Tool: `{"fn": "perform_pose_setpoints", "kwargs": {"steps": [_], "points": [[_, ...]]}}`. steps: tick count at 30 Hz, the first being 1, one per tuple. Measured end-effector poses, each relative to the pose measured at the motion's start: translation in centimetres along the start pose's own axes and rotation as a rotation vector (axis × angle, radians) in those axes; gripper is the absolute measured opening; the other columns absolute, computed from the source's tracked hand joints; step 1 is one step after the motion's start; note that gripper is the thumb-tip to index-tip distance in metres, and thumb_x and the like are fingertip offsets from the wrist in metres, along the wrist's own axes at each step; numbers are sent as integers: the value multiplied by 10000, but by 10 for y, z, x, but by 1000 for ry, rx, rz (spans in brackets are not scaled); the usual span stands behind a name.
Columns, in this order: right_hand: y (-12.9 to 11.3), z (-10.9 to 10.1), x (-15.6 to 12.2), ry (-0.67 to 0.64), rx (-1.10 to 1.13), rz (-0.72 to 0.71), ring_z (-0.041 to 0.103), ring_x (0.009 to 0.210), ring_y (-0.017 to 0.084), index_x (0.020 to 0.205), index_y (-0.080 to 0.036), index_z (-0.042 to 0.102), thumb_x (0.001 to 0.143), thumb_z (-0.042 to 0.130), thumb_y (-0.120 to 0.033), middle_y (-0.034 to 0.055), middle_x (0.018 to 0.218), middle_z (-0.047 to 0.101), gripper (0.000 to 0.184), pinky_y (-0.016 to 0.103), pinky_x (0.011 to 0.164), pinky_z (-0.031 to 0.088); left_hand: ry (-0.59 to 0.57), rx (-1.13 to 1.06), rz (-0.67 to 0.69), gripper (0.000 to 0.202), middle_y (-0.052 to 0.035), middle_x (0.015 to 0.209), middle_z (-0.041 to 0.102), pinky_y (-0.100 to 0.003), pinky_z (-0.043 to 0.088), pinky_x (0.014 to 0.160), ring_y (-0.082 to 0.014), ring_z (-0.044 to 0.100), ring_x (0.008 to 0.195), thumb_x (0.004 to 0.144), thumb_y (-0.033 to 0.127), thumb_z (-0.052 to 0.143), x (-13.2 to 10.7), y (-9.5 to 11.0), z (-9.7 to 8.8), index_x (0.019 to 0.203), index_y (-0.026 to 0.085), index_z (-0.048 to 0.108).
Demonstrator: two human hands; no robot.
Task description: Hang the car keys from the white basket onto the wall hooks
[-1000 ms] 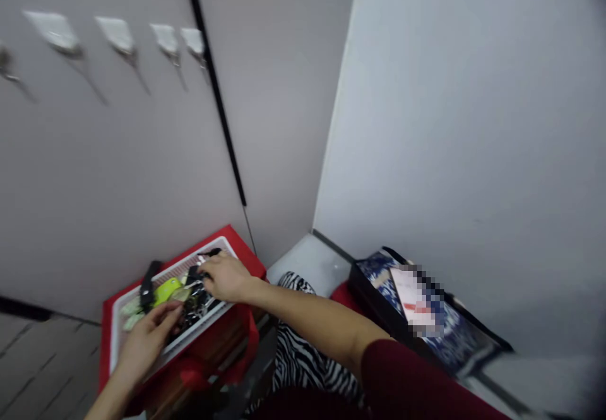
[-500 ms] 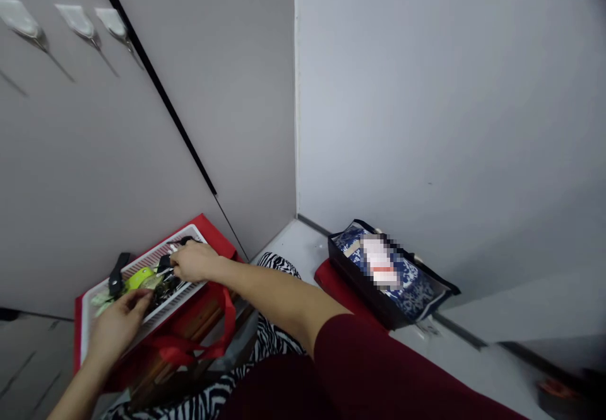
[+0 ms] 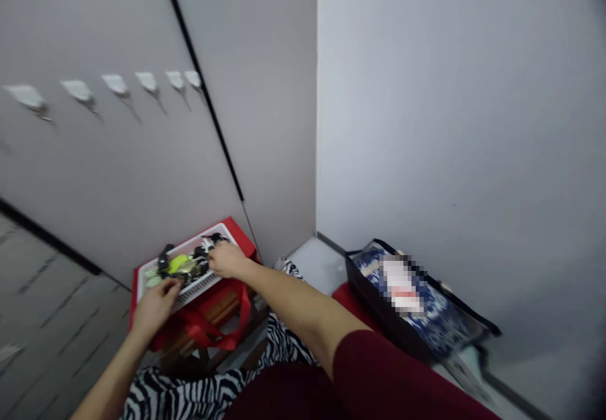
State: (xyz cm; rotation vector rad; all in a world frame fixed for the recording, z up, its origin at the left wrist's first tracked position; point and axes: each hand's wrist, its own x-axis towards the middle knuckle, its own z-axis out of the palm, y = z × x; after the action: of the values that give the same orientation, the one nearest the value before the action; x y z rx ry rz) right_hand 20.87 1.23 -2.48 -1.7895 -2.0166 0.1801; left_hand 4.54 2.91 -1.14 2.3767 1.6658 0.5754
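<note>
A white plastic basket [image 3: 190, 295] sits on a red fabric bag [image 3: 243, 238] at the lower left. Inside lie small jumbled items: a bright yellow-green piece [image 3: 178, 263], pale green pieces [image 3: 152, 277] and several dark ones. My left hand [image 3: 155, 306] is at the basket's near left side, thumb and fingertips drawn together; what they hold, if anything, is too small to make out. Over the right end of the basket, my right hand [image 3: 228, 260] has its fingers curled down among dark items, and its grip is hidden.
White hooks [image 3: 148, 82] line the grey panel [image 3: 118, 174] behind the basket. Red straps [image 3: 231, 338] hang in front, above a wooden stool [image 3: 182, 347]. On the right, a dark-edged clear bag with blue patterned contents [image 3: 435, 312] lies against the wall.
The camera view has shifted, so the basket and hands appear further right and more hooks show. Both hands stay at the basket, the left's fingers now lifted slightly from its contents.
</note>
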Motion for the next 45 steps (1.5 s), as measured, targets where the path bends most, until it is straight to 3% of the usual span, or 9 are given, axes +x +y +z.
{"fn": "perform_pose_setpoints", "kwargs": {"steps": [5, 8, 12, 16, 20, 29, 37, 41, 45], "points": [[-6, 1, 3, 157, 150, 69, 499, 735, 140, 815, -148, 547, 639, 346, -172, 60, 793, 574, 268, 238, 620, 377, 21, -434, -142, 221, 45, 451, 466, -185, 322, 444, -91, 448, 446, 537, 277, 447, -2, -8, 5, 690, 140, 529], [-13, -5, 19, 272, 363, 178, 490, 617, 102, 896, -129, 510, 627, 351, -150, 41, 689, 565, 313, 208, 566, 371, 114, -753, -203, 387, 98, 366, 326, -166, 240, 373, -46, 316, 332, 523, 237, 455, 10, -6, -9, 883, 94, 470], [-49, -53, 47, 285, 704, 151, 373, 403, 55, 1098, -105, 332, 577, 395, -122, -66, 423, 421, 525, 166, 424, 319, 242, -1083, -41, 656, 124, 363, 293, -148, 196, 366, -20, 243, 316, 528, 160, 452, 29, 19, -78, 1135, 93, 212], [-103, -132, 50, 437, 914, -289, 274, 359, 37, 1191, -205, 75, 603, 404, -144, -111, 416, 339, 676, 153, 380, 266, 321, -1159, 297, 739, 114, 417, 336, -145, 225, 395, -13, 289, 356, 529, 116, 480, 28, 58, -165, 1170, 188, 120], [-138, -178, 28, 436, 995, -557, 266, 373, 36, 1184, -262, 17, 634, 404, -130, -97, 481, 375, 685, 162, 381, 267, 362, -1152, 500, 713, 99, 460, 361, -158, 256, 423, -16, 309, 392, 563, 94, 469, 8, 85, -204, 1167, 245, 122], [-145, -173, 24, 398, 995, -573, 268, 370, 33, 1177, -284, 2, 642, 386, -107, -81, 532, 414, 681, 169, 378, 273, 325, -1200, 551, 714, 100, 465, 361, -152, 267, 442, -14, 299, 409, 579, 79, 460, 3, 86, -199, 1176, 232, 99], [-143, -161, 27, 394, 911, -447, 297, 381, 21, 1184, -286, 14, 650, 376, -141, -53, 630, 476, 661, 161, 385, 295, 310, -1198, 472, 724, 106, 451, 356, -144, 261, 440, -1, 279, 388, 571, 39, 452, 8, 82, -192, 1174, 237, 105], [-124, -133, 40, 338, 856, -389, 305, 366, 25, 1193, -250, 10, 635, 381, -137, -75, 539, 459, 679, 157, 395, 306, 310, -1130, 352, 724, 110, 429, 352, -147, 257, 429, -8, 293, 373, 563, 64, 467, 24, 53, -164, 1174, 210, 107], [-86, -75, 51, 59, 515, -145, 379, 375, 46, 1173, -178, 209, 611, 380, -122, -57, 476, 476, 591, 164, 404, 320, 245, -842, -57, 611, 86, 423, 387, -160, 293, 436, -31, 341, 381, 570, 109, 465, 32, 7, -103, 1132, 95, 225]]}}
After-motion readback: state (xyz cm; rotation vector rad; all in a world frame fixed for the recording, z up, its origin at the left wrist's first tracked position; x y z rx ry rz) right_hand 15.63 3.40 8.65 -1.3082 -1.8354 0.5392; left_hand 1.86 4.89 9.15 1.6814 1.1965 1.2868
